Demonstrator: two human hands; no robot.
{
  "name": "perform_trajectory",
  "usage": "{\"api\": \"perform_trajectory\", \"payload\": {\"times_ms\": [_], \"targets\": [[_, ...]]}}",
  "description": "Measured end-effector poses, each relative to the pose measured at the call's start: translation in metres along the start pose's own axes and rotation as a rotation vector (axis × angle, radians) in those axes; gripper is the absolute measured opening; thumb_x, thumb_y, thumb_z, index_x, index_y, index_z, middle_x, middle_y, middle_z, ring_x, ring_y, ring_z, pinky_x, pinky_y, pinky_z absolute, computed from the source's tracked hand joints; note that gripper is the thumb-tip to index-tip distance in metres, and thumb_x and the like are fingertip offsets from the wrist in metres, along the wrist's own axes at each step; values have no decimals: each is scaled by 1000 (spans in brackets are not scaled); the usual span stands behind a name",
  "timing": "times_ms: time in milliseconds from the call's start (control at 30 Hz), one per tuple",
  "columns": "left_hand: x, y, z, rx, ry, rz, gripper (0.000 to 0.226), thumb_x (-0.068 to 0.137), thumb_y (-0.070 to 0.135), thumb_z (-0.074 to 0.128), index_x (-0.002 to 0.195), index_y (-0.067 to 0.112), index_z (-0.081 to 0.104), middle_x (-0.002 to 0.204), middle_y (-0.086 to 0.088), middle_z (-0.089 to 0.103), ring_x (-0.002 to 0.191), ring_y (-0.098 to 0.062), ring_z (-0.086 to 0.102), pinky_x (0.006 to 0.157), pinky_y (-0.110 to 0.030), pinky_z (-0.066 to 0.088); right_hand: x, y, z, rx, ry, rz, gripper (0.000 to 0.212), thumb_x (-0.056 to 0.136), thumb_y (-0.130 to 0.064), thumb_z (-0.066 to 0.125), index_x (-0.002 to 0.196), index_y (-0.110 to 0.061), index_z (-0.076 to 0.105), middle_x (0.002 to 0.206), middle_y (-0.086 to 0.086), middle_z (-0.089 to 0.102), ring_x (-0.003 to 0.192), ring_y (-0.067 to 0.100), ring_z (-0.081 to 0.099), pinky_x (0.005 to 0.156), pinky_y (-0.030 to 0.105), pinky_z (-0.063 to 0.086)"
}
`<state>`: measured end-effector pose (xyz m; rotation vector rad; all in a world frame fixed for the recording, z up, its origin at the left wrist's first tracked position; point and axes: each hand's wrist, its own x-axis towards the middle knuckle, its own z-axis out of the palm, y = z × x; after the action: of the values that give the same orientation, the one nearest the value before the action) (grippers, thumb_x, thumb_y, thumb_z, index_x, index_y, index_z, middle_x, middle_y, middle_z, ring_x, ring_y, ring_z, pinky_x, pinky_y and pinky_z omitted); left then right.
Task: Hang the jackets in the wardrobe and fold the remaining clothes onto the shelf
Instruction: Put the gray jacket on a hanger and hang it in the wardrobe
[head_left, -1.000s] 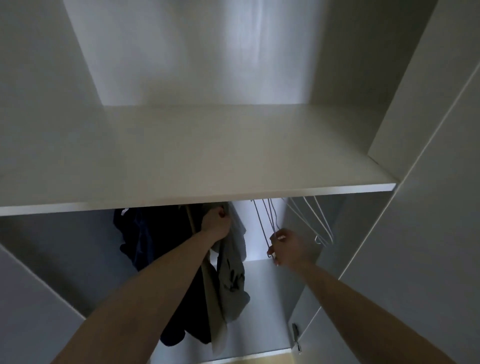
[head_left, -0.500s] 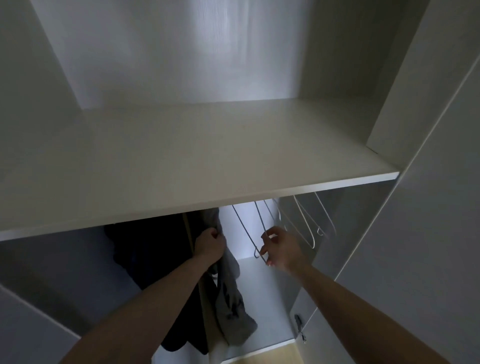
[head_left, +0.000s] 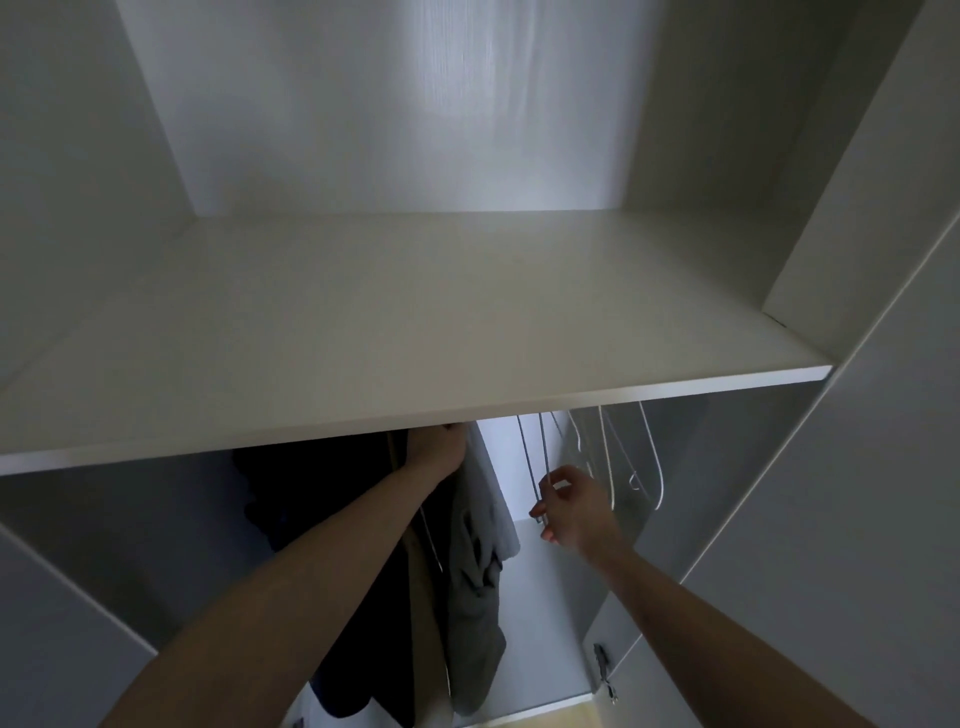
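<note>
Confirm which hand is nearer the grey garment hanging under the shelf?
Left. The left hand is up at the top of the grey garment, against it under the shelf. The right hand is off to its right, pinching an empty hanger.

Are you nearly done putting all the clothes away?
Partly. A dark jacket and a grey garment already hang under the shelf. The left hand reaches up beside them, and the right hand pinches an empty hanger. No folded clothes lie on the shelf, so folding looks still to do.
</note>
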<state>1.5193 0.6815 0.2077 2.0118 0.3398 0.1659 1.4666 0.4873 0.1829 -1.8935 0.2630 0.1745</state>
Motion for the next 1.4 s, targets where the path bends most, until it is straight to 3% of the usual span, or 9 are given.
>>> {"api": "perform_trajectory", "payload": {"times_ms": [100,233,333,433,533,633,833,1133,1400], "targets": [[11,-6,-3,81,-24,-17,35,105,23,48,132,4,61,141,-15,57,132,-32,50,116,-40,36,-1,1,-1,39,-4,-8,5,98,-15,61,99,-12,64,68,10,74,47,21,63,46,26,50],[13,-27,-3,106,-57,-108,40,105,32,49,71,11,54,99,-19,68,104,-35,65,93,-38,49,-4,4,-2,-4,5,-39,8,100,-20,61,100,-13,65,68,8,75,44,19,63,44,23,48],[9,-33,-5,137,-51,-126,47,104,31,49,61,16,39,73,-11,58,88,-37,64,71,-34,41,-7,2,-1,-4,13,-44,11,101,-22,57,98,-13,64,67,8,75,38,19,57,41,20,43],[5,-35,-10,181,-65,-124,40,102,26,54,63,16,49,75,-7,61,92,-35,66,68,-29,38,-12,-3,4,9,36,-85,10,102,-23,57,98,-15,63,68,8,75,37,10,56,38,17,41],[-1,-40,-17,156,-98,-126,17,98,26,61,97,10,69,102,-7,72,103,-29,68,86,-30,51,-17,-15,11,73,36,-98,8,101,-20,57,97,-17,63,69,9,75,39,13,57,40,18,42],[-11,-43,-23,89,-124,-128,28,94,25,68,117,9,64,111,-7,71,101,-30,70,96,-40,54,-24,-22,19,122,23,-94,9,100,-19,57,95,-16,62,69,10,74,40,19,56,41,21,43],[-40,-43,-29,25,-149,-15,20,90,17,71,107,18,61,95,3,66,82,-24,66,85,-39,56,-44,-10,18,52,119,-133,12,102,-25,57,96,-18,66,65,2,74,40,9,58,42,20,46],[-80,-47,-20,30,-240,125,16,91,11,68,96,26,66,98,12,67,91,3,62,71,-5,44,-49,-28,10,-91,140,-213,12,101,-25,55,97,-24,66,64,-4,74,45,12,66,41,21,49],[-125,-52,-46,53,-201,182,19,91,10,69,92,29,67,93,8,69,74,-1,60,71,-15,44,-133,26,-19,-285,99,-227,15,104,-33,52,96,-31,65,66,-19,72,42,11,63,45,17,49]]}}
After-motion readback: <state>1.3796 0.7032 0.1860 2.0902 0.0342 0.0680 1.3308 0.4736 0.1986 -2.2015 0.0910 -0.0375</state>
